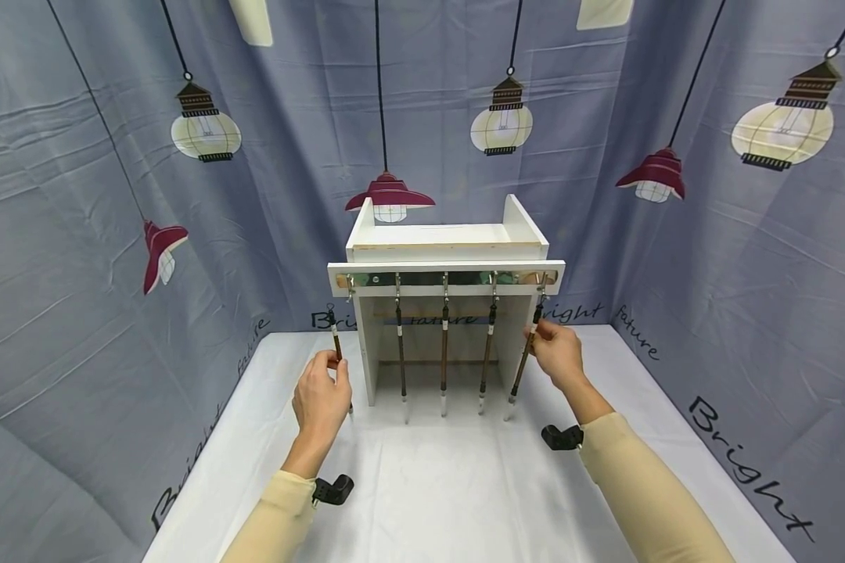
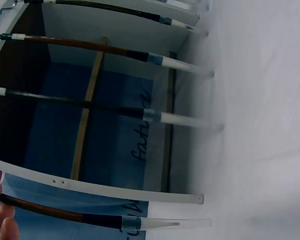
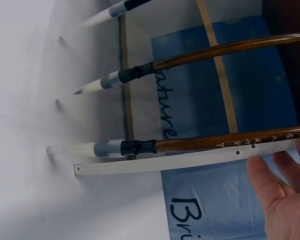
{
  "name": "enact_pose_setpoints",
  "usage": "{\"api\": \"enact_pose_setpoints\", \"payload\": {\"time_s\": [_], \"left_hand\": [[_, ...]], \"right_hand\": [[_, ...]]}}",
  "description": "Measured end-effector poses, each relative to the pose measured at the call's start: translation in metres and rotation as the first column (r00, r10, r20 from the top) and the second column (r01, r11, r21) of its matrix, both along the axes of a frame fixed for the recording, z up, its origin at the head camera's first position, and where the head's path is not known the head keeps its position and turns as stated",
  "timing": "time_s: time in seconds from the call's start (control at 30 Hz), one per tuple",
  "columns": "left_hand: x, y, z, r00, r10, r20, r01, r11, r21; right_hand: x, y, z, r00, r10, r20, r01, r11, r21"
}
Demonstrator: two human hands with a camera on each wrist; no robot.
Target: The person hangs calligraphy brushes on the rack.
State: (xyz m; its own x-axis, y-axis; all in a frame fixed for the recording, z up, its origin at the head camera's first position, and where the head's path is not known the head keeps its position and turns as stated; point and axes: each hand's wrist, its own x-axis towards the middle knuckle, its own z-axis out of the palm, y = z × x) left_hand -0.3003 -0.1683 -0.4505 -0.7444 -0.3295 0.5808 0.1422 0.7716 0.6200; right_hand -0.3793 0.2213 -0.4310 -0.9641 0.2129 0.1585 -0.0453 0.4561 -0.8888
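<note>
- A grey-blue backdrop printed with lamps [image 1: 206, 125] wraps round a white bench [image 1: 436, 485]; near its back stands a small white rack [image 1: 445, 250] with a bar of hooks across the front.
- Three brushes [image 1: 444, 344] hang straight down from the middle hooks, capped tips just above the bench.
- The left hand [image 1: 321, 400] has its fingers curled round the shaft of the left brush [image 1: 337, 348], held just outside the rack's left wall. Its top sits below the leftmost hook and I cannot tell whether the loop is on it.
- The right hand [image 1: 556, 350] pinches the right brush [image 1: 526, 356] near its upper part; this brush leans, top at the rightmost hook, tip swung inward towards the others.
- In the right wrist view the right brush's brown shaft lies along the rack's wall with the fingertips [image 3: 264, 176] just beside it — the thumb's grip is not visible there.
- Risks, as I judge them: a loop that misses its hook would drop the brush onto the bench; the tilted right brush could knock its neighbour and set the row swinging; a tug on either side might shift the light rack.
</note>
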Motion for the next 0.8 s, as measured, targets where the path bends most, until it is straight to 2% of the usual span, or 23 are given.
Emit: {"api": "enact_pose_setpoints", "payload": {"time_s": [0.4, 0.8], "left_hand": [[0.006, 0.012, 0.011, 0.998, -0.043, -0.042, 0.043, 0.999, -0.012], [0.007, 0.016, 0.008, 0.999, -0.05, -0.018, 0.049, 0.999, -0.023]], "right_hand": [[0.0, 0.0, -0.001, 1.0, -0.011, -0.001, 0.011, 1.0, 0.009], [0.0, 0.001, 0.0, 1.0, -0.002, 0.018, 0.002, 1.0, -0.011]]}}
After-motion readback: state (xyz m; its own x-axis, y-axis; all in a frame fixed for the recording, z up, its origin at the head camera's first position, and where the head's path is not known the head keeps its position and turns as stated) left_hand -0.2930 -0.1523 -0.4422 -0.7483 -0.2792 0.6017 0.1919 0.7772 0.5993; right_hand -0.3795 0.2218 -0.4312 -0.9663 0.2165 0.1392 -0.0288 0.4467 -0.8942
